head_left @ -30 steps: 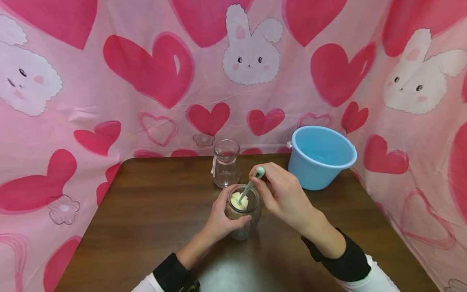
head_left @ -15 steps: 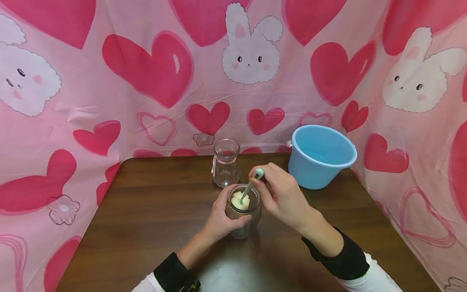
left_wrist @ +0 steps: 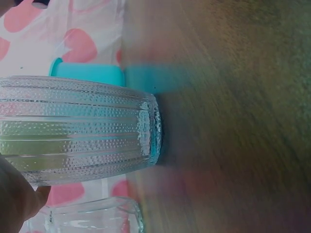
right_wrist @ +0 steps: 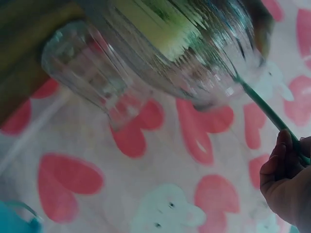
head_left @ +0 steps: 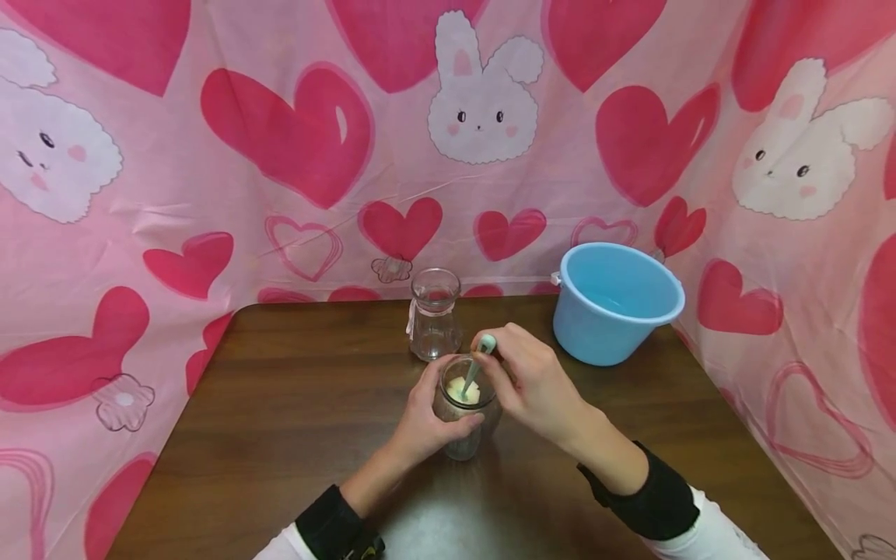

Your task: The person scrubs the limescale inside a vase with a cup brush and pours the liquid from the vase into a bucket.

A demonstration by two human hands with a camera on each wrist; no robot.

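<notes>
A ribbed clear glass jar (head_left: 462,449) stands in front of the person, its mouth facing up. The left hand (head_left: 427,416) grips it around the upper side, with the thumb across the near face. Inside the jar sits the cream sponge head (head_left: 463,391) of a sponge bottle brush, whose thin green handle (head_left: 472,375) sticks out of the mouth. Near its top end the right hand (head_left: 532,381) pinches that handle between thumb and fingers. In the left wrist view the jar's dotted wall (left_wrist: 92,124) fills the left side. The right wrist view shows the handle (right_wrist: 265,108) leaving the jar's rim.
A clear glass vase (head_left: 434,333) with a pale ribbon at its neck stands just behind the jar. At the back right is a light blue bucket (head_left: 595,330). The brown wooden table (head_left: 301,389) meets a pink heart-patterned cloth (head_left: 294,249) behind.
The right hand has shifted slightly left and down, and the brush handle has become more upright. The left hand keeps its grip on the jar, which stays in place.
</notes>
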